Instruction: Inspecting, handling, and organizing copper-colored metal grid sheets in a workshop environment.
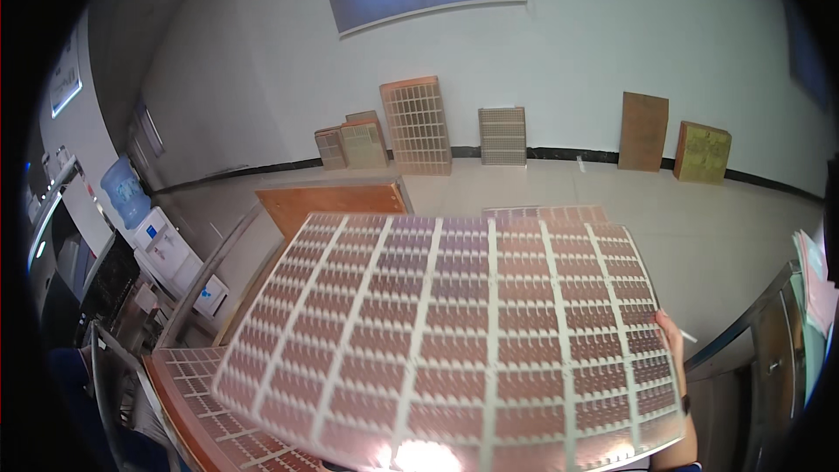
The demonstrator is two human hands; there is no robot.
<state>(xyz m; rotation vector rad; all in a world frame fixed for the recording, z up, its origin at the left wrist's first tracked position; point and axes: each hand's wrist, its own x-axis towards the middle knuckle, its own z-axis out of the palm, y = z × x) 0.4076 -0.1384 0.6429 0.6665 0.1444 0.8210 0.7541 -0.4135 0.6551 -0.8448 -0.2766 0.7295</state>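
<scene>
A large copper-coloured circuit board panel [450, 323], patterned in a grid of small repeated units with pale strips between, is raised and tilted in front of me. My right hand [671, 336] grips its right edge, most of the fingers hidden behind it. A thin white stick [689, 337], perhaps a pen, pokes out beside those fingers. Beneath the raised panel, at the lower left, lies a similar panel [188, 376], partly covered. The edge of another patterned panel [568, 213] shows beyond the far side. My left hand is out of sight.
An orange-brown board [336, 205] stands behind the panel, beside a metal rail [205, 284]. Panel stacks [418, 127] and a brown board [644, 131] lean on the far wall. A water dispenser [170, 249] is at left, a cabinet [773, 358] at right.
</scene>
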